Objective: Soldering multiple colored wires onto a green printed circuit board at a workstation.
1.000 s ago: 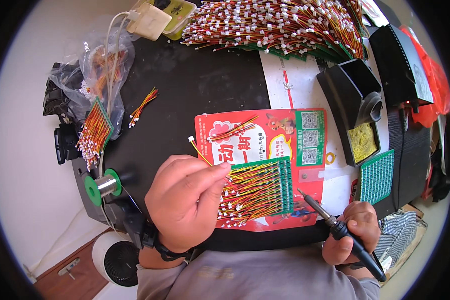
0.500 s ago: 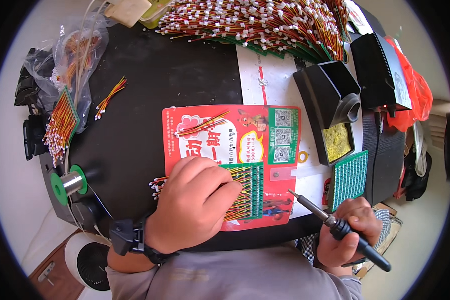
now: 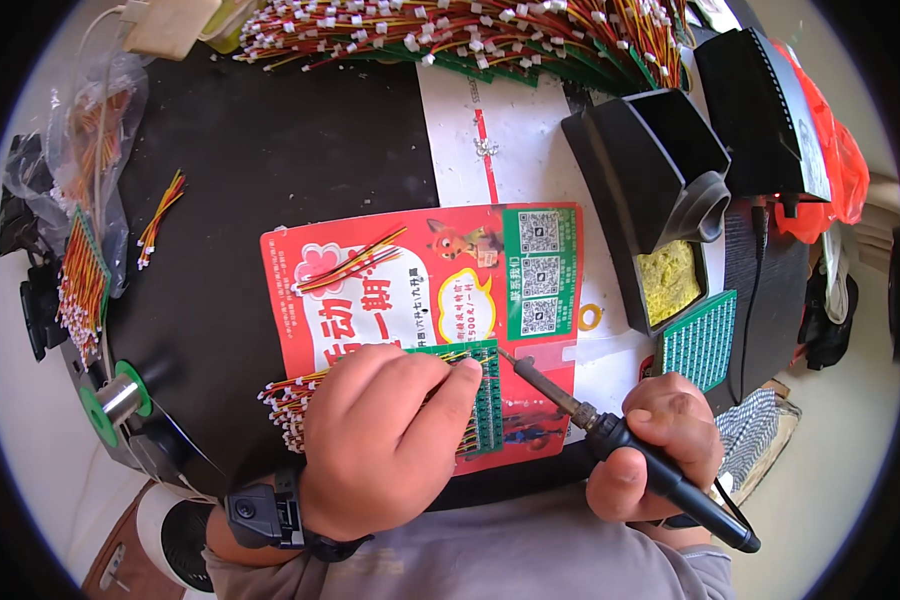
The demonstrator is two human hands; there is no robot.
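My left hand (image 3: pixel 380 430) lies over a green circuit board (image 3: pixel 488 405), thumb and forefinger pinched on a thin connector wire near the board's upper right corner. The wire is mostly hidden by the fingers. Red and yellow wires with white plugs (image 3: pixel 282 408) stick out beyond the hand's left side. A soldering iron (image 3: pixel 552 390) is gripped in my right hand (image 3: pixel 670 445), its tip at the board's upper right edge, close to my left fingertips. Whether the tip touches a joint is too small to tell. Under the board is a red printed sheet (image 3: pixel 400 225) with several loose wires (image 3: pixel 355 260).
A black iron stand (image 3: pixel 650 150) with yellow sponge (image 3: pixel 670 282) stands right, beside another green board (image 3: pixel 698 340) and a black box (image 3: pixel 760 115). Bundled wired boards (image 3: pixel 470 40) fill the back. A solder spool (image 3: pixel 118 400) and wire bag (image 3: pixel 100 130) are left.
The soldering iron has moved left and up, bringing its tip to the board. My left fingertips have shifted to the board's upper right corner. The whole view has shifted slightly.
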